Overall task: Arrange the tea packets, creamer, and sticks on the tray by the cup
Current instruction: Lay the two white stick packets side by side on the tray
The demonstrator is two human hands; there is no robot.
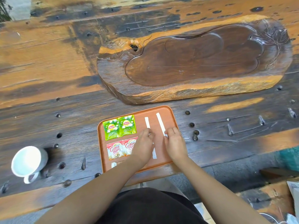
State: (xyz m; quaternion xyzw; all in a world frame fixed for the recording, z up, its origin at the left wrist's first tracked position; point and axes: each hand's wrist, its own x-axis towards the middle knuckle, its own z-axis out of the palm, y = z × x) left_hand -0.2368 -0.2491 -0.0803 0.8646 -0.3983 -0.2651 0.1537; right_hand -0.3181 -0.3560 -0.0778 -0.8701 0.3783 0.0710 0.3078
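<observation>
An orange tray (168, 113) lies on the wooden table. Two green Lipton tea packets (119, 126) sit side by side at its upper left. Below them lie two red Coffee-mate creamer packets (115, 150), the right one partly under my left hand (144, 144). Two white paper-wrapped sticks run up the right half. My left hand's fingertips pinch the left stick (147, 122). My right hand (174, 143) touches the near end of the right stick (160, 123). A small white packet (114, 164) peeks out by my left forearm. The white cup (27, 160) stands far left, off the tray.
A large carved dark wooden tea board (194, 62) lies beyond the tray. The plank table (56, 62) has dark bolt holes and metal studs. Papers and a teal object sit at the far right edge. The table's near edge runs just below the tray.
</observation>
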